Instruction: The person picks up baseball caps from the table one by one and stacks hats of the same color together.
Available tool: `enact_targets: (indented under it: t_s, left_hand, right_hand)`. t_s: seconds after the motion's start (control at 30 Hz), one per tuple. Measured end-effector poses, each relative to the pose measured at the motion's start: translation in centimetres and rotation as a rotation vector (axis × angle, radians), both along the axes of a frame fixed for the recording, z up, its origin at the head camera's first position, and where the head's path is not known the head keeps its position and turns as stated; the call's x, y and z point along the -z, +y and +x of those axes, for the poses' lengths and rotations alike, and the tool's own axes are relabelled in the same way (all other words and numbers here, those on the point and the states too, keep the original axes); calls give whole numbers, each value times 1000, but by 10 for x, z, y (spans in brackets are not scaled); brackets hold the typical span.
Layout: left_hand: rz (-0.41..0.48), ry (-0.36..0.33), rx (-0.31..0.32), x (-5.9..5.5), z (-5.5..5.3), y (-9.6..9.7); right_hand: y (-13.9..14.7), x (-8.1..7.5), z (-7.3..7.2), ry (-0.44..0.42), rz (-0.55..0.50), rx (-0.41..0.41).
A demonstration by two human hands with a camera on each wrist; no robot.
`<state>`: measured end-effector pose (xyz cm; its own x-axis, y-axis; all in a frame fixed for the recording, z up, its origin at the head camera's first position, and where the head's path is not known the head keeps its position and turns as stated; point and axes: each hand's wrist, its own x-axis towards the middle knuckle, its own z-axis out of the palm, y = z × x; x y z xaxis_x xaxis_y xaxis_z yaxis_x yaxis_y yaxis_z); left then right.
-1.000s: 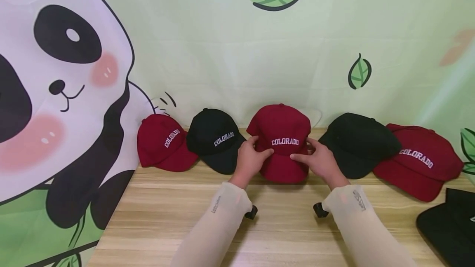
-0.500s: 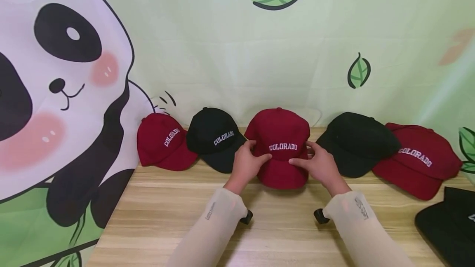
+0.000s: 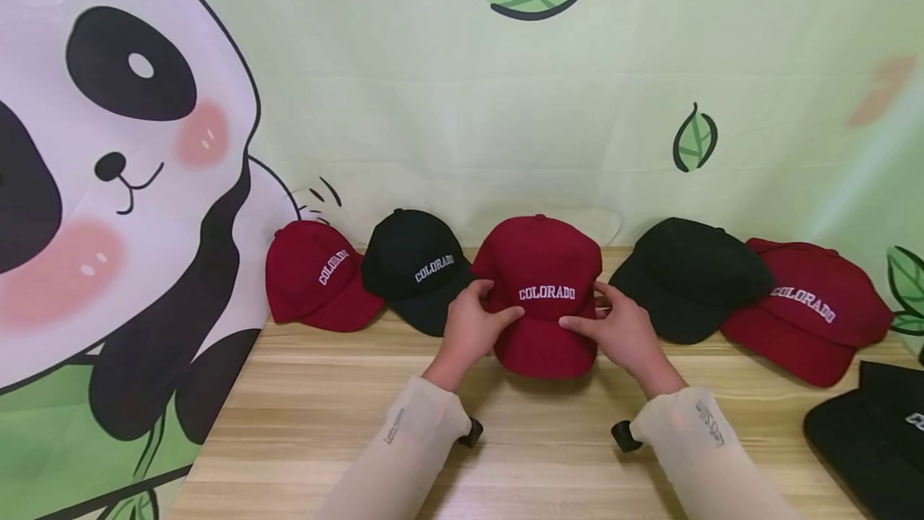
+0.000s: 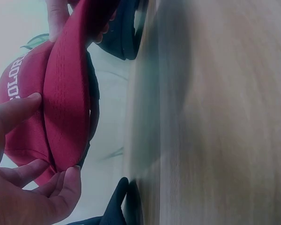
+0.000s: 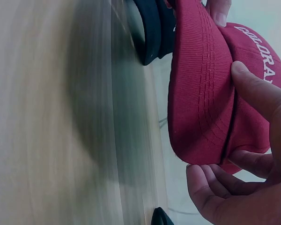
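A dark red baseball cap (image 3: 537,251) with white COLORADO lettering hangs over the wooden table, brim toward me. My left hand (image 3: 471,329) grips its left side, the thumb at the seam above the brim. On the opposite side my right hand (image 3: 626,334) pinches it the same way. In the left wrist view the brim (image 4: 68,98) stands apart from the tabletop, with fingers curled under its edge. The right wrist view shows the right thumb (image 5: 248,79) at the brim seam and the other fingers beneath.
On the left, a red cap (image 3: 306,275) and a black cap (image 3: 411,259) sit along the backdrop (image 3: 447,103). To the right are a plain-looking black cap (image 3: 686,279), overlapping a red cap (image 3: 808,315). Another black cap (image 3: 859,440) lies at the front right of the table (image 3: 541,456).
Both hands have brought the red cap lower in the head view, toward me and slightly left, keeping the same grip. The other caps stay where they were.
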<state>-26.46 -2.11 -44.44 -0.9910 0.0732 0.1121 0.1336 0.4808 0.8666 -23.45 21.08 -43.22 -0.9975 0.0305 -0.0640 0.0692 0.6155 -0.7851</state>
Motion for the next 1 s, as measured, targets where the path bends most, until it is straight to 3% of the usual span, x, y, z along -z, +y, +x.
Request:
enact_targets:
  t_s: [0.5, 0.73, 1.0]
  left_hand:
    - [3, 3, 20, -1, 20, -11]
    - [-3, -3, 21, -4, 32, -14]
    - [-8, -50, 64, -1, 43, -18]
  right_hand:
    - [-8, -4, 21, 15, 36, 7]
    - [-11, -5, 30, 60, 81, 1]
    - [-11, -5, 42, 90, 127, -33]
